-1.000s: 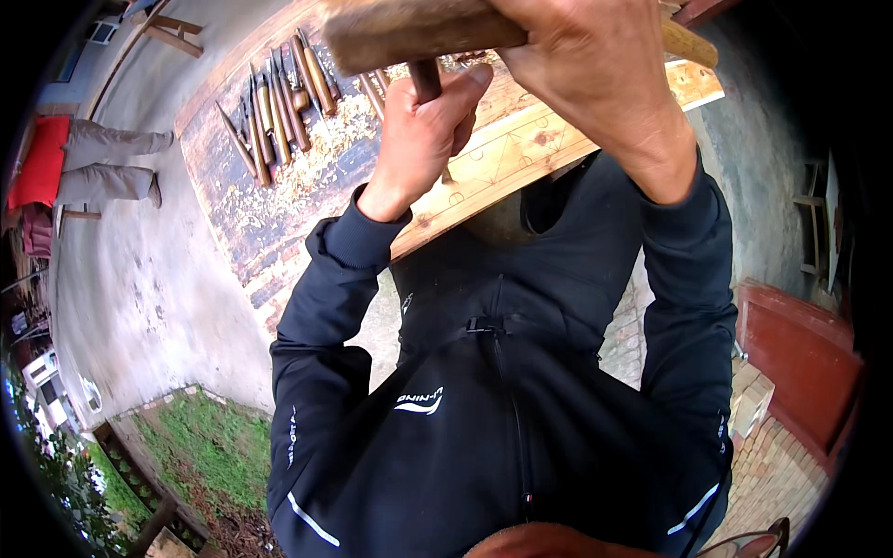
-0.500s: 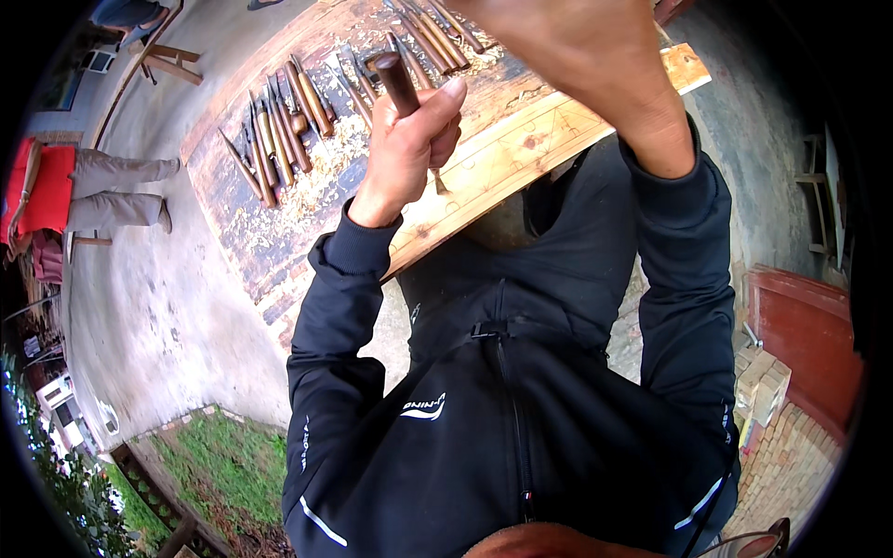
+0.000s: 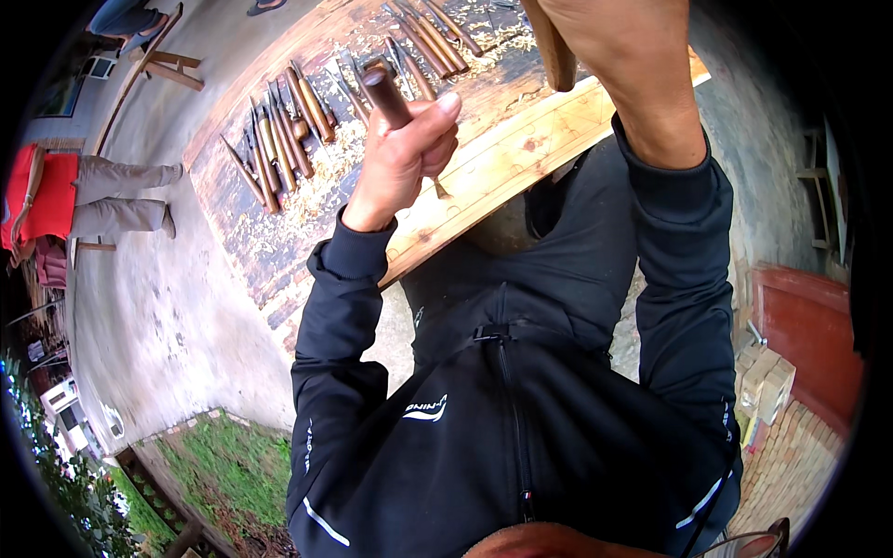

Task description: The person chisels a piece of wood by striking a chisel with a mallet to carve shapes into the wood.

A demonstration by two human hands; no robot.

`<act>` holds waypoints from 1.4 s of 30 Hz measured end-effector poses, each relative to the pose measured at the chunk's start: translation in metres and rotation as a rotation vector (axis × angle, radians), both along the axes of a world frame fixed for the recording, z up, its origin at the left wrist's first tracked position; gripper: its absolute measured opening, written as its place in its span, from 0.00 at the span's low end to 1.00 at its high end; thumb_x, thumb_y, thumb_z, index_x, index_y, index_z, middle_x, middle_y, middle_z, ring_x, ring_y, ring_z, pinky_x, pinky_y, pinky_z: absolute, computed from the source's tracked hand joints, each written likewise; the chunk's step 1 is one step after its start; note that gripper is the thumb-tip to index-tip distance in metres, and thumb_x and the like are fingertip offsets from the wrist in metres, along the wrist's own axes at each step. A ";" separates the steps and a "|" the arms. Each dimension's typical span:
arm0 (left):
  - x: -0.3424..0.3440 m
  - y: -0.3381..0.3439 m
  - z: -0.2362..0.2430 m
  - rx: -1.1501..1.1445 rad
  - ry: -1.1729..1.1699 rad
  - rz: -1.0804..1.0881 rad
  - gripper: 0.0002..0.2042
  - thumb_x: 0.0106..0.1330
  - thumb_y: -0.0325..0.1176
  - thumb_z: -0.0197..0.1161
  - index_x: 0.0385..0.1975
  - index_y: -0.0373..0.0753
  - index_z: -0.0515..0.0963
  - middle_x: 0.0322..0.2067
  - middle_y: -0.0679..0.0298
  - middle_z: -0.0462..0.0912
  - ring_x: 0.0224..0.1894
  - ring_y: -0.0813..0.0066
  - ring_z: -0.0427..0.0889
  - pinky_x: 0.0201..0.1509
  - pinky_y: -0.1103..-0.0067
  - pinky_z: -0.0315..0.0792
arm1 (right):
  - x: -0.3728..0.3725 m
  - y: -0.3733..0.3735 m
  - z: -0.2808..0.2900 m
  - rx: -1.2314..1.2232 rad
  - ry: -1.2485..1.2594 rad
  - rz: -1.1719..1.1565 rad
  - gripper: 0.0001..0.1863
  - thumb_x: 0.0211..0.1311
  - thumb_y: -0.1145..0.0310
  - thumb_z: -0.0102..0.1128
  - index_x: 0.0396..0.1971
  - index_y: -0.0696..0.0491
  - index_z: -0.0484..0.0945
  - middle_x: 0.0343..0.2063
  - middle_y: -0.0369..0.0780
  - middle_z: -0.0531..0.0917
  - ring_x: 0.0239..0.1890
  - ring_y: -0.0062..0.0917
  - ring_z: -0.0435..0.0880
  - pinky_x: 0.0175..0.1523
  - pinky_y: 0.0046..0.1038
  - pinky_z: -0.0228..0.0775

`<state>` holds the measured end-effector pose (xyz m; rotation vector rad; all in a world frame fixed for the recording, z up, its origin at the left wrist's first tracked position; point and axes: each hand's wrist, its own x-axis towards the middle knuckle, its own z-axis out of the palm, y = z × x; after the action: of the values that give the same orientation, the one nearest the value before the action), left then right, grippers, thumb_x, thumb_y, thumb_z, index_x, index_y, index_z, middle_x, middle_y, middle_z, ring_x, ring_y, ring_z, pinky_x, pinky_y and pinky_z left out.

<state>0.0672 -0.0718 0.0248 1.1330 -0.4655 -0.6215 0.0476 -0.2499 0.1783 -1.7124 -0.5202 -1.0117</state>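
My left hand (image 3: pixel 406 158) is closed around the upright wooden handle of a carving chisel (image 3: pixel 386 96). The chisel's blade reaches down to a light wooden board (image 3: pixel 512 164), which has curved and straight lines drawn on it. High at the top right, my right hand (image 3: pixel 619 42) is raised over the board. It is closed on what looks like a wooden mallet (image 3: pixel 555 58); only a rounded brown part of it shows, and my fingers are mostly cut off by the upper edge. Beside my left hand, several wood-handled carving chisels (image 3: pixel 270 139) lie in a row.
The board rests along the near edge of a worn wooden workbench (image 3: pixel 223 195) strewn with wood shavings (image 3: pixel 321 181). More chisels (image 3: pixel 433 42) lie at its far side. A person in a red top (image 3: pixel 45 195) is at the left. A wooden bench (image 3: pixel 172 70) is at the upper left.
My right hand has shifted slightly right and up, and the brown wooden piece in it has come into view. My left hand and the chisel are almost unmoved.
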 end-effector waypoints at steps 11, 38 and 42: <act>0.003 0.015 -0.005 -0.116 0.058 0.035 0.24 0.79 0.39 0.53 0.16 0.44 0.58 0.12 0.72 0.55 0.14 0.81 0.51 0.21 0.78 0.48 | 0.009 -0.003 -0.035 -0.652 -0.212 -0.114 0.22 0.52 0.75 0.64 0.50 0.51 0.83 0.36 0.45 0.88 0.38 0.42 0.87 0.43 0.38 0.79; -0.012 0.023 -0.011 -0.210 -0.050 -0.067 0.22 0.74 0.33 0.58 0.14 0.41 0.62 0.13 0.73 0.58 0.16 0.83 0.54 0.22 0.79 0.47 | 0.009 0.026 -0.046 -0.585 -0.511 -0.081 0.15 0.54 0.68 0.63 0.44 0.52 0.80 0.34 0.41 0.84 0.38 0.34 0.87 0.41 0.35 0.79; -0.025 0.007 -0.013 -0.142 -0.022 0.310 0.21 0.76 0.34 0.56 0.16 0.40 0.64 0.12 0.71 0.59 0.14 0.83 0.54 0.20 0.79 0.46 | -0.010 0.020 -0.027 -0.896 -0.271 -0.280 0.11 0.57 0.67 0.63 0.40 0.52 0.79 0.26 0.40 0.81 0.31 0.31 0.86 0.33 0.35 0.77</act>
<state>0.0423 -0.0651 0.0122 1.0500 -0.3376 -0.3009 0.0380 -0.2302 0.1516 -2.4955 -1.0385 -1.3316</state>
